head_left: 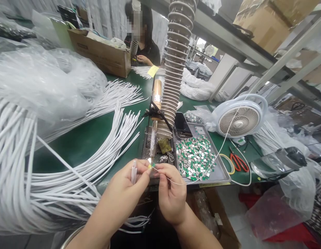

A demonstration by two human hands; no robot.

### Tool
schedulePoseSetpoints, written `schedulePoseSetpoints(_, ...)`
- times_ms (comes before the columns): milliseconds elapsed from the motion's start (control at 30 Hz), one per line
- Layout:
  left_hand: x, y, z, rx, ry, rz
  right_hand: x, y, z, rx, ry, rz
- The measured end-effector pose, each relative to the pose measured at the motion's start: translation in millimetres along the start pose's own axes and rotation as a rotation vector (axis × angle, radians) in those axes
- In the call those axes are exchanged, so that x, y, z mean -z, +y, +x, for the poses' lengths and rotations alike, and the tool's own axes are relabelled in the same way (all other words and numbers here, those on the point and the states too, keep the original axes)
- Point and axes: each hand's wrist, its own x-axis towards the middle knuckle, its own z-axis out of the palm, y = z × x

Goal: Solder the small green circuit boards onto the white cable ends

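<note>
My left hand (129, 185) is closed, with a white cable (134, 172) between its fingers. At its thumb and fingertip shows a small green-and-metal connector (152, 166), just below the tip of a soldering iron (153, 138). My right hand (172, 190) pinches a thin, pale solder wire (173, 182) whose end reaches the connector. Fingers partly cover the joint, so contact with the tip cannot be made out. The iron is held upright, tied beside a ribbed extraction hose (173, 69). A yellowish sponge (164, 146) lies beside it.
A metal tray (222, 178) of connectors (195, 157) stands right, with a phone (182, 124), fan (238, 121), tape roll (228, 164) and red-handled pliers (239, 162). White cable bundles (98, 159) cover the left. Across the table sits a person (147, 34) near a cardboard box (103, 53).
</note>
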Motion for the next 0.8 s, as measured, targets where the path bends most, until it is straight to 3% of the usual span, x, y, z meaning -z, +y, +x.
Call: schedulePoseSetpoints(800, 1.8, -1.5, 0.6, -0.003, 0.041, -0.003, -0.7, -2.1, 4.3, 0.02, -0.003, -0.022)
